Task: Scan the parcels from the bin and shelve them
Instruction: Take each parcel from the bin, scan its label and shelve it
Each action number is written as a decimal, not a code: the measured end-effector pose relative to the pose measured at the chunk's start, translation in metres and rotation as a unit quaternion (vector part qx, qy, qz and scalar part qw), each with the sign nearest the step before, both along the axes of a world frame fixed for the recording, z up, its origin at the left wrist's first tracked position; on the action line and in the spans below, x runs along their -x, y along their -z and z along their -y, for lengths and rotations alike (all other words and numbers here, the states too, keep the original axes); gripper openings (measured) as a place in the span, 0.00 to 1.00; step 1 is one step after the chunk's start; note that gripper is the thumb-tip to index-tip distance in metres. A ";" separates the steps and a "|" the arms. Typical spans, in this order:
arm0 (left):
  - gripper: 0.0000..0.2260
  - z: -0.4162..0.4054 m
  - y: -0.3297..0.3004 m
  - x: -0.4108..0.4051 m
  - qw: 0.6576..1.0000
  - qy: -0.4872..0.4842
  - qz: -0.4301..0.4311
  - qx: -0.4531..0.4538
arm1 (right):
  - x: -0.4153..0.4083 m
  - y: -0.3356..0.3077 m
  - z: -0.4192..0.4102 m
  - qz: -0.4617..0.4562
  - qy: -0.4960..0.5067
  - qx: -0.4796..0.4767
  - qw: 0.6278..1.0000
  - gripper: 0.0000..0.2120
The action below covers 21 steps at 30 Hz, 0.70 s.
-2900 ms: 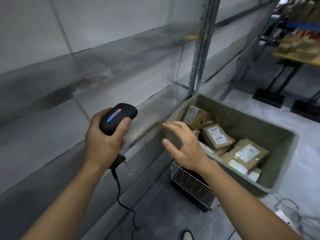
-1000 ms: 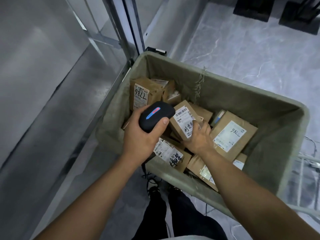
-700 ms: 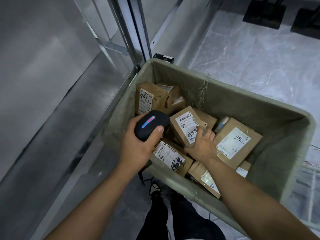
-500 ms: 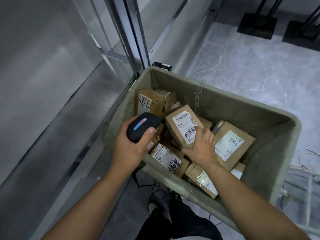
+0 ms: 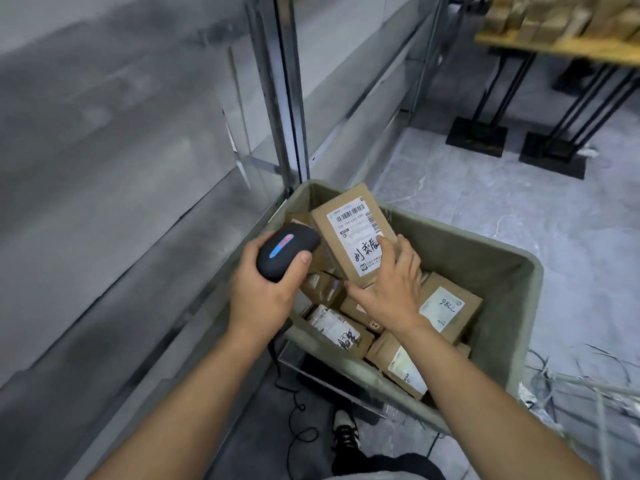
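A grey-green bin (image 5: pixel 485 247) stands on the floor at centre right with several brown cardboard parcels inside. My right hand (image 5: pixel 391 289) grips one parcel (image 5: pixel 349 230) by its lower end and holds it tilted up above the others, its white barcode label facing me. My left hand (image 5: pixel 266 289) holds a black handheld scanner (image 5: pixel 285 249) with a lit blue-red strip, just left of that parcel. Another parcel marked 7786 (image 5: pixel 450 310) lies at the right inside the bin.
Grey metal shelving (image 5: pixel 121 209) runs along the left, with an upright post (image 5: pixel 291 98) at the bin's far corner. A wooden table (image 5: pixel 554 46) loaded with boxes stands at the back right on black legs. Loose cables (image 5: pixel 588 382) lie on the floor at right. My shoe (image 5: pixel 346 431) is below.
My right hand has lifted the labelled parcel up out of the pile and tilted its label toward me. The scanner in my left hand stays beside it.
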<state>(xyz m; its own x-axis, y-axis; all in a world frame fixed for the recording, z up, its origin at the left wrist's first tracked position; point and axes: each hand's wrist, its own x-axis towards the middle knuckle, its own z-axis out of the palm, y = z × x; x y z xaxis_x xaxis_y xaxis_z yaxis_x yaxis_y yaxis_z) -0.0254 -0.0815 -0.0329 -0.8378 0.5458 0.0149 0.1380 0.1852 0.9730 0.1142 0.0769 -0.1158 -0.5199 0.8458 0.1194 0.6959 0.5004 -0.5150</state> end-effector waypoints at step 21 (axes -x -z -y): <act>0.26 0.119 -0.061 0.000 0.982 0.011 -0.186 0.025 | 0.023 -0.092 0.063 0.042 -0.243 -0.158 0.956 0.52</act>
